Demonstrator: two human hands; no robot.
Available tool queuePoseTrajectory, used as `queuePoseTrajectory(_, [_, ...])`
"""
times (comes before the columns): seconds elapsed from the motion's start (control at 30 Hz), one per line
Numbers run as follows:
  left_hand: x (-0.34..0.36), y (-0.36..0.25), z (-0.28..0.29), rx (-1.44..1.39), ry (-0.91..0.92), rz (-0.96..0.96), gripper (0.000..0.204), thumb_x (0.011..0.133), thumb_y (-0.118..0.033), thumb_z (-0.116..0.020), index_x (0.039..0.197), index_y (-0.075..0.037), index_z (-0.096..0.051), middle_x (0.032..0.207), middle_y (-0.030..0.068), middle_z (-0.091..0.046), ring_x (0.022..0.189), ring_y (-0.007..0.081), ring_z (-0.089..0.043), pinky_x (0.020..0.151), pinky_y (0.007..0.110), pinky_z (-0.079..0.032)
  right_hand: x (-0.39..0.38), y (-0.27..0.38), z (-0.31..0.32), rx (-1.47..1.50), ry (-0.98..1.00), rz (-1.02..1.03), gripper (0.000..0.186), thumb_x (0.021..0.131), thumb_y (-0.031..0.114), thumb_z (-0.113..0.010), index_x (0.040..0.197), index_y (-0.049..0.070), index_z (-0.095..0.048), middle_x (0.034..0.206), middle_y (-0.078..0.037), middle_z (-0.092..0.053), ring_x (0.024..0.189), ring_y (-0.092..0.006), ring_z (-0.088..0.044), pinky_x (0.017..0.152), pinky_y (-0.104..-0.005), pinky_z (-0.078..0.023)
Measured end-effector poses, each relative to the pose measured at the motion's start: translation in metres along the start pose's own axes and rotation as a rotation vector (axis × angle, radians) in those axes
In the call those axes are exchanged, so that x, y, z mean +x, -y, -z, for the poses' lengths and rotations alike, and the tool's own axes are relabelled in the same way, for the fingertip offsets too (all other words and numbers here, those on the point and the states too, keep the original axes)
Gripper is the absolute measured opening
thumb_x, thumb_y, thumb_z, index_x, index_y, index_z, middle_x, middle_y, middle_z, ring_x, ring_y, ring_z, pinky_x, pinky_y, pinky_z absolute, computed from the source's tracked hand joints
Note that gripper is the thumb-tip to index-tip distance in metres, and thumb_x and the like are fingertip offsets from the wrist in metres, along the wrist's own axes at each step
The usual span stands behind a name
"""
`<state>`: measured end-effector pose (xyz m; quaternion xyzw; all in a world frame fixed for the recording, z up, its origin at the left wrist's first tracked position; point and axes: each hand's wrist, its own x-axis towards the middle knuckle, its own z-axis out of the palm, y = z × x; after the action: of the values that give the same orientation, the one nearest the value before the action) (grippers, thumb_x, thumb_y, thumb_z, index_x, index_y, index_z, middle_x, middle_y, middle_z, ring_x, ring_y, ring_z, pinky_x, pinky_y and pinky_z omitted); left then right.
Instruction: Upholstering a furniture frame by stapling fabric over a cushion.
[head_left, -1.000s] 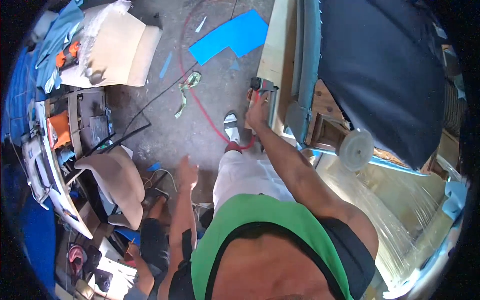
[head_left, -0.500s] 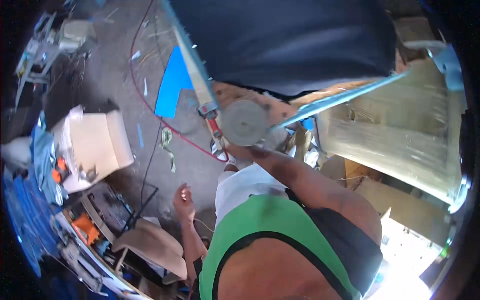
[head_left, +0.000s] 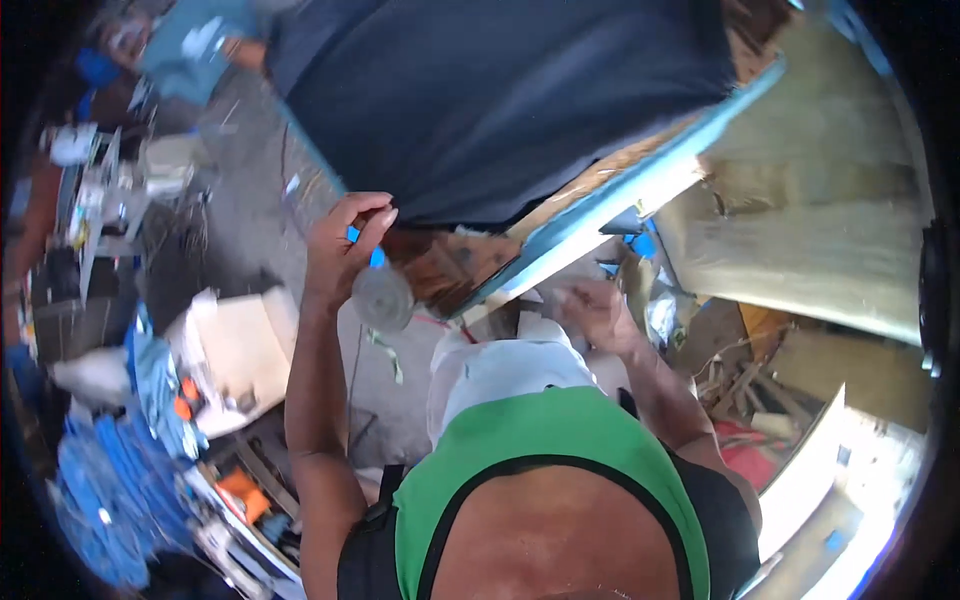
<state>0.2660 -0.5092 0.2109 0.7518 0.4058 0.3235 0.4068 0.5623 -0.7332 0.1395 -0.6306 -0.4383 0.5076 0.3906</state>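
Black fabric [head_left: 500, 110] covers a wooden frame [head_left: 440, 262] with teal-edged sides, standing in front of me. At the fabric's near left corner, my left hand [head_left: 345, 240] is closed, thumb and fingers pinched on its edge. Just below that hand shows a round pale grey disc [head_left: 383, 298]; its kind is unclear. My right hand [head_left: 600, 315] is beside the frame's near right edge, smeared by motion, so its grip cannot be made out. A short piece of red hose [head_left: 432, 321] shows under the near corner.
Another person in a teal shirt [head_left: 200, 45] has a hand [head_left: 245, 52] at the far left corner. A plastic-wrapped panel [head_left: 810, 230] stands at right. At left lie an open cardboard box [head_left: 245, 350] and blue material [head_left: 120, 490]. Wood scraps [head_left: 755, 390] lie at lower right.
My left hand has risen from low at my side to the fabric's corner. My right hand has moved right, and the red air-hose tool near it no longer shows. The frame appears farther left.
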Motion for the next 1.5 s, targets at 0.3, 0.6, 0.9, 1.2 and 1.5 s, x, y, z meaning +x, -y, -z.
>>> queuePoseTrajectory(0.3, [0.057,-0.006,-0.018,-0.087,0.251,-0.369,0.012,0.089,-0.007,-0.072,0.1,-0.001,-0.07,0.089,0.009,-0.07,0.073,0.0156,-0.064,0.064,0.028,-0.05,0.053,0.117,0.044,0.084,-1.04,0.117,0.038,0.101,0.025,-0.057,0.122,-0.007,-0.06,0.099,-0.013,-0.071,0.086,-0.0167,-0.069,0.066,-0.0291,-0.058])
queuePoseTrajectory(0.6, [0.061,0.023,-0.008,-0.208,0.328,-0.42,0.012,0.091,-0.008,-0.071,0.101,-0.002,-0.07,0.09,0.0074,-0.071,0.072,0.0126,-0.063,0.065,0.027,-0.05,0.08,0.114,-0.038,0.018,-0.578,-0.266,0.037,0.099,0.031,-0.062,0.104,-0.005,-0.068,0.081,-0.011,-0.072,0.063,-0.0147,-0.069,0.053,-0.0282,-0.057])
queuePoseTrajectory(0.9, [0.055,0.05,-0.007,0.04,0.318,-0.591,0.026,0.081,-0.012,-0.076,0.105,-0.005,-0.069,0.105,0.0095,-0.069,0.095,0.0288,-0.067,0.079,0.039,-0.056,0.116,0.114,-0.065,-0.491,-0.788,-0.317,0.036,0.086,0.039,-0.067,0.094,0.005,-0.074,0.09,-0.021,-0.072,0.092,-0.0377,-0.07,0.084,-0.0453,-0.054])
queuePoseTrajectory(1.2, [0.068,0.034,-0.048,0.461,0.457,-0.867,0.019,0.084,-0.022,-0.072,0.095,-0.009,-0.064,0.096,0.0089,-0.065,0.096,0.0281,-0.065,0.081,0.043,-0.052,0.112,0.115,-0.066,-0.214,-0.723,-0.349,0.038,0.093,0.037,-0.062,0.088,0.0,-0.071,0.074,-0.014,-0.071,0.065,-0.0215,-0.072,0.066,-0.0346,-0.057])
queuePoseTrajectory(1.5, [0.065,0.043,-0.052,0.254,0.396,-0.889,0.008,0.087,-0.015,-0.068,0.086,-0.008,-0.064,0.083,0.0072,-0.066,0.081,0.0274,-0.066,0.072,0.04,-0.053,0.072,0.114,-0.08,0.01,-0.498,-0.283,0.041,0.099,0.039,-0.06,0.085,0.001,-0.065,0.063,-0.005,-0.065,0.047,-0.0096,-0.057,0.043,-0.0245,-0.045])
